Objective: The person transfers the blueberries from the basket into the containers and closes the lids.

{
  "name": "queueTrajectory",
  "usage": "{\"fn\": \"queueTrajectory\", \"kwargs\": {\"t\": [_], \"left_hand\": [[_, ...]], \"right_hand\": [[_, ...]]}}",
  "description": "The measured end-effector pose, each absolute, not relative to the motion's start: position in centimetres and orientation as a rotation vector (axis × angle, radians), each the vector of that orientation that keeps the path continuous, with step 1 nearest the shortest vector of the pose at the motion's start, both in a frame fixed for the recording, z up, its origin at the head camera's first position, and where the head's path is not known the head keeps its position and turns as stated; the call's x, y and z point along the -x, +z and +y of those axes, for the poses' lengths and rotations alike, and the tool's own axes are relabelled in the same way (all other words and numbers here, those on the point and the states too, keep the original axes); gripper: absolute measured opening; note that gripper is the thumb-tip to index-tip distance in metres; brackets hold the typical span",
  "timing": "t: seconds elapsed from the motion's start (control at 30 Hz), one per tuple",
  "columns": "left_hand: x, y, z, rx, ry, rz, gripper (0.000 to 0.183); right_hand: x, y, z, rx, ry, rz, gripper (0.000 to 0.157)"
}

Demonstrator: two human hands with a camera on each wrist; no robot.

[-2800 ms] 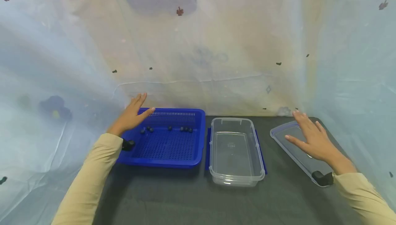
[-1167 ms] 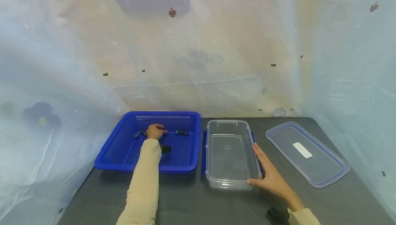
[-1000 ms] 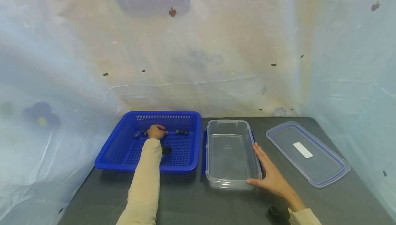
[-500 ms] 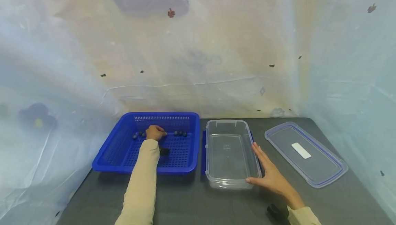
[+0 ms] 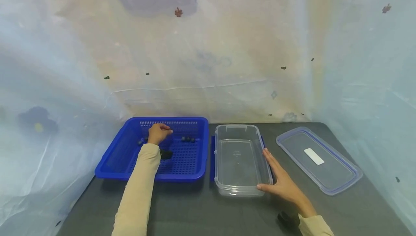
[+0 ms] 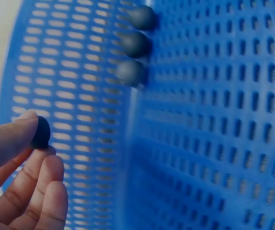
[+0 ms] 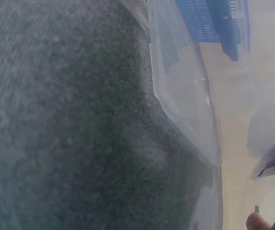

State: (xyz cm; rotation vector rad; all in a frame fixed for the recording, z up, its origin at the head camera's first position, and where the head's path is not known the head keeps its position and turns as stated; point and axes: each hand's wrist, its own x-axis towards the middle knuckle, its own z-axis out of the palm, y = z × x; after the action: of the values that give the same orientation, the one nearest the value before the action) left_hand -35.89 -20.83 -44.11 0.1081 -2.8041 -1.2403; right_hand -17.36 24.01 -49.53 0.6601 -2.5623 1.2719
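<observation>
Left hand [image 5: 158, 134] is pinching a ball [image 6: 42, 132] left of the tub [image 5: 238, 191]; right hand [image 5: 282, 184], spread, is touching its right side.

Left arm [image 5: 136, 192] extended forward, left hand [image 5: 158, 134] pinching, right hand [image 5: 284, 184] straight-fingered, thumb [image 5: 265, 188] apart

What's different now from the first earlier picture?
The left hand moved right from the left side of the blue basket and took hold of a dark ball, now pinched above the basket floor. The right hand moved left from over the lid to touch the clear container at its right side. Basket, container, lid and the row of three dark balls stayed put.
</observation>
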Motion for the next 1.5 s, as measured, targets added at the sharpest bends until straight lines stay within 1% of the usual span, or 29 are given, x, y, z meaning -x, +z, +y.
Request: {"fn": "queueTrajectory", "kwargs": {"t": [0.2, 0.47, 0.67, 1.1, 1.37, 1.5], "left_hand": [[35.4, -42.3, -20.2, 0.073, -1.181, -2.802, 0.028], [34.5, -40.3, -18.7, 0.256, -1.192, -2.714, 0.03], [33.2, -38.4, -16.6, 0.376, -1.243, -2.657, 0.028], [31.1, -34.8, -8.7, 0.664, -1.348, -2.588, 0.023], [30.7, -35.1, -3.4, 0.777, -1.407, -2.567, 0.02], [30.5, -35.8, -0.8, 0.753, -1.476, -2.544, 0.019]], "right_hand": [[17.1, -49.2, 23.8, -0.648, 1.268, -2.581, 0.112], [17.1, -48.6, 23.1, -0.643, 1.259, -2.621, 0.12], [16.9, -49.0, 22.8, -0.63, 1.28, -2.612, 0.119], [17.1, -49.4, 22.9, -0.636, 1.306, -2.591, 0.117], [17.1, -49.4, 22.7, -0.629, 1.3, -2.571, 0.117], [17.1, -49.4, 22.7, -0.63, 1.301, -2.56, 0.116]]}}
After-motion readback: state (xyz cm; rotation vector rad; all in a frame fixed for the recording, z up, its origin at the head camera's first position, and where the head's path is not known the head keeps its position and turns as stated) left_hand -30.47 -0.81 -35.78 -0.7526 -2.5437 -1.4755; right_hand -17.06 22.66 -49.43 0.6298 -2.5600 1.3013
